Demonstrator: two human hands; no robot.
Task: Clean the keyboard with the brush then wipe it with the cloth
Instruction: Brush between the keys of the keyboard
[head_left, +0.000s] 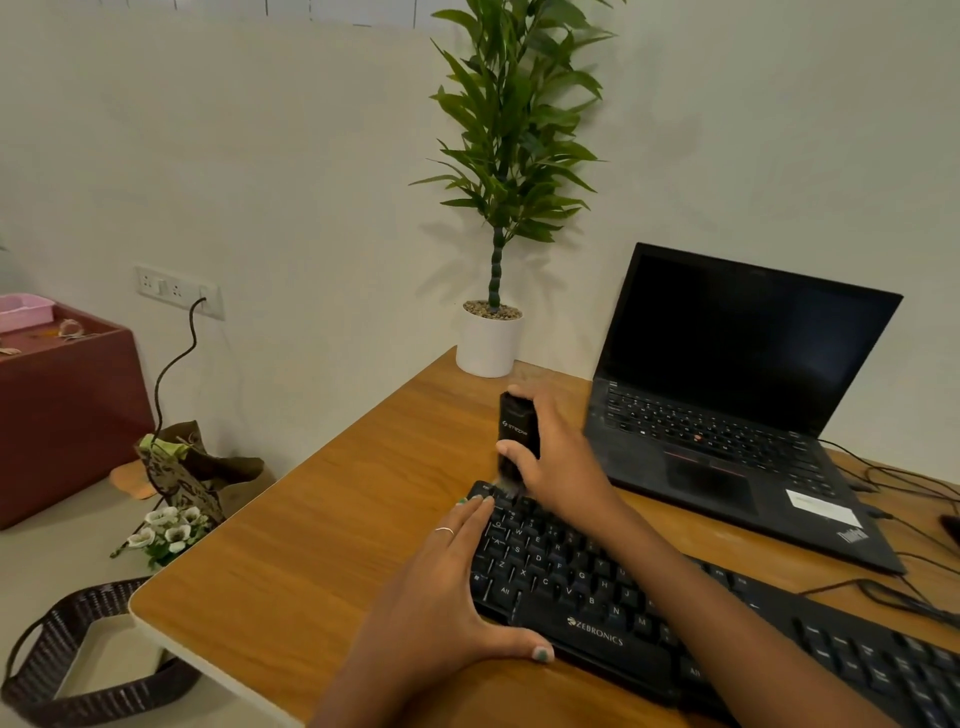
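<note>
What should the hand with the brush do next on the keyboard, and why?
Probably sweep the brush rightward along the top key row. The right hand holds it upright with its bristles at the keyboard's far left corner, the left hand steadies that end, and the other keys look unbrushed.

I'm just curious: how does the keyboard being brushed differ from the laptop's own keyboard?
The Zebronics keyboard is a separate slab lying near the person; the laptop keyboard is built in, farther back. A left hand steadies the first while a brush sweeps it; the second is untouched. Both are black.
</note>
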